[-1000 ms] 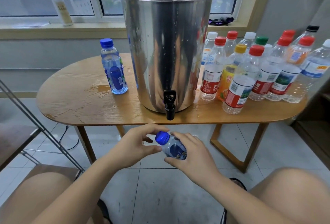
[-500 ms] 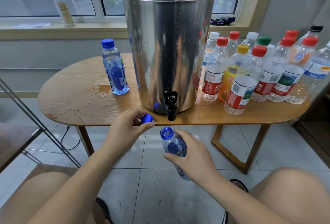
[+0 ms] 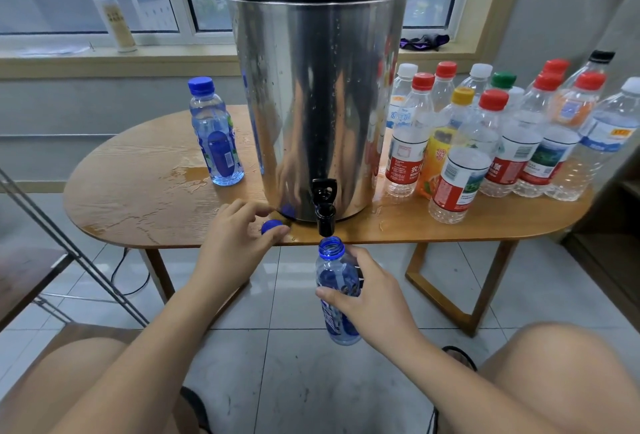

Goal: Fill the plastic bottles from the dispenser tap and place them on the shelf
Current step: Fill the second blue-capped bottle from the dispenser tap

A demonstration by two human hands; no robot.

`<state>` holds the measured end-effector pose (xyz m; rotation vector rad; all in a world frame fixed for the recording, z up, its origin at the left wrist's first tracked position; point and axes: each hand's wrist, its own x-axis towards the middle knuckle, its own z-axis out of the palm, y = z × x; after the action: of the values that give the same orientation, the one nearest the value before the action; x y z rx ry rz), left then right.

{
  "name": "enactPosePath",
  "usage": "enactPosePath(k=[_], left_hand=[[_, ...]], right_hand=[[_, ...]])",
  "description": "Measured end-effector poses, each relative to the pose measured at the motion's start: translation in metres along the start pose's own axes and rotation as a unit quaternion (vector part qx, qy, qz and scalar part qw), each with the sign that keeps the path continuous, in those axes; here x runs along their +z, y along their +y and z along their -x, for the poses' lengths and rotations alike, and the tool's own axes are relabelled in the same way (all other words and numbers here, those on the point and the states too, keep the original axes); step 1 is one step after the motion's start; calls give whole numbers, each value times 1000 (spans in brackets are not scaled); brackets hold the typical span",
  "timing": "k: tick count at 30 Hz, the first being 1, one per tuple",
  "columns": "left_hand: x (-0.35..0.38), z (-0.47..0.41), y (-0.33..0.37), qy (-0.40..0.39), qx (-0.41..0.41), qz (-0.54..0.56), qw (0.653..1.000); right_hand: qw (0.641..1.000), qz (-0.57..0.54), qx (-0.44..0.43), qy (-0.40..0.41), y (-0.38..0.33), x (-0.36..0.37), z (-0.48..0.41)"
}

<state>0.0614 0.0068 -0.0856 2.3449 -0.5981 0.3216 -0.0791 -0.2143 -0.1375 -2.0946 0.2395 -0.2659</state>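
Early yet, I judge: the right hand (image 3: 374, 298) grips an uncapped, empty-looking bottle (image 3: 337, 281) just below the tap (image 3: 324, 212), the left hand (image 3: 232, 243) pinches its blue cap (image 3: 271, 225) on the tabletop (image 3: 138, 198), and the many capped bottles (image 3: 460, 170) right of the dispenser (image 3: 318, 104) look empty.

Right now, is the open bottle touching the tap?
Cannot tell. The head view shows the open bottle right under the tap, neither gap nor contact plain.
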Motion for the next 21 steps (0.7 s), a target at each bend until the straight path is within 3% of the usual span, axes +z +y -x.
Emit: enactPosePath(k=[7,15,21], left_hand=[[-10,6,59,-9,-8,245,969],[1,-7,89,-20,3,288,957],[3,-13,92,-20,-38,320,947]], right_hand=[[1000,1,12,4,-4,3,-1],[1000,10,25,2,-8,4,-2],[999,6,38,-3,-5,4,-4]])
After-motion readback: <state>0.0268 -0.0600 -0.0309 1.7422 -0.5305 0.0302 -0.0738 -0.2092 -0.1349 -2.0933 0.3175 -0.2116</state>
